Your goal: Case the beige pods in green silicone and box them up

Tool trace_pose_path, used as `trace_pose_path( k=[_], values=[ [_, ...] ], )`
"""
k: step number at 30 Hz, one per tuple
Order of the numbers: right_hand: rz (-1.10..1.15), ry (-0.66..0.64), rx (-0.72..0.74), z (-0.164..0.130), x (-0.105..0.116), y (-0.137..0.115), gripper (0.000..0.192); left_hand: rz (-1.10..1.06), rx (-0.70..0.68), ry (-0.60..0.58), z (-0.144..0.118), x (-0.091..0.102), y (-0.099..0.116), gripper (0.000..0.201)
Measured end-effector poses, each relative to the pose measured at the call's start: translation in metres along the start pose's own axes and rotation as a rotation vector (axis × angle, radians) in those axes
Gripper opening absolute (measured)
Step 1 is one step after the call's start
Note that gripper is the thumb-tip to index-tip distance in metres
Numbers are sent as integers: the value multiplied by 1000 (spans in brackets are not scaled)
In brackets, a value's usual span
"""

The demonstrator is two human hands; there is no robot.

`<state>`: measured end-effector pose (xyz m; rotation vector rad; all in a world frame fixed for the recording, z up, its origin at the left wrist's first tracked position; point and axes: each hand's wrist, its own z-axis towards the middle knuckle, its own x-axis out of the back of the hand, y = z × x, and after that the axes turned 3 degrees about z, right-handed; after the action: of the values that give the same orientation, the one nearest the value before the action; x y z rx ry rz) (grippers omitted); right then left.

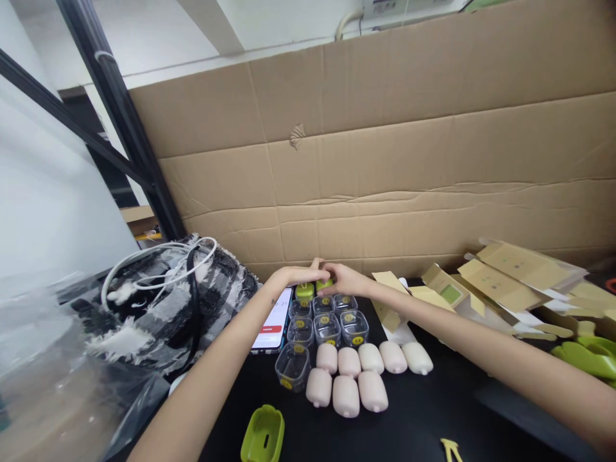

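Observation:
At the far end of the block of clear containers, my hands meet over a small green piece [325, 284]. My right hand [342, 280] closes round its side with bent fingers. My left hand [302, 275] reaches in from the left, its fingers stretched out over the top of the same piece; their tips are partly hidden. A shiny green-topped container [304, 291] sits just under my left hand. Nearer stand several clear plastic cups [327, 328] with round yellow stickers. In front of them are pale pink and cream barrel-shaped pieces [346, 396] with small nubs.
A lit phone [272, 321] lies left of the cups. A green tray [262, 434] and a yellow forked piece [451, 449] are near the front edge. Flattened boxes [505, 282] and green parts [587, 353] lie right. Cardboard [385, 147] stands behind; a shaggy fabric heap [158, 308] with cables is left.

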<state>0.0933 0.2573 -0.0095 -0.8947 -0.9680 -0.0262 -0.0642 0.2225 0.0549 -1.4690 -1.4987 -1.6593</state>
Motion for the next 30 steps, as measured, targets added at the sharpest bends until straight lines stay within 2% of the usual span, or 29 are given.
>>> trace_pose_path(
  k=[9,16,19,22,26,28,30],
  values=[
    [-32,-101,-36,-1,10,-3,30,55,-4,71,4,3,-4,34],
    [-23,-70,-59,2,9,-2,30,177,-27,113,2,1,-1,33],
    [-36,-25,-70,2,9,-8,30,252,-27,183,-1,-2,6,33],
    [-48,22,-81,1,10,-18,28,356,7,333,-9,-5,18,33],
    [-41,160,-87,-16,16,-36,28,502,36,564,-44,-2,44,35],
    [-37,243,-79,-35,21,-46,27,558,24,618,-76,-1,57,35],
    [-33,281,-50,-64,26,-59,25,590,6,624,-116,-4,65,26]
  ],
)
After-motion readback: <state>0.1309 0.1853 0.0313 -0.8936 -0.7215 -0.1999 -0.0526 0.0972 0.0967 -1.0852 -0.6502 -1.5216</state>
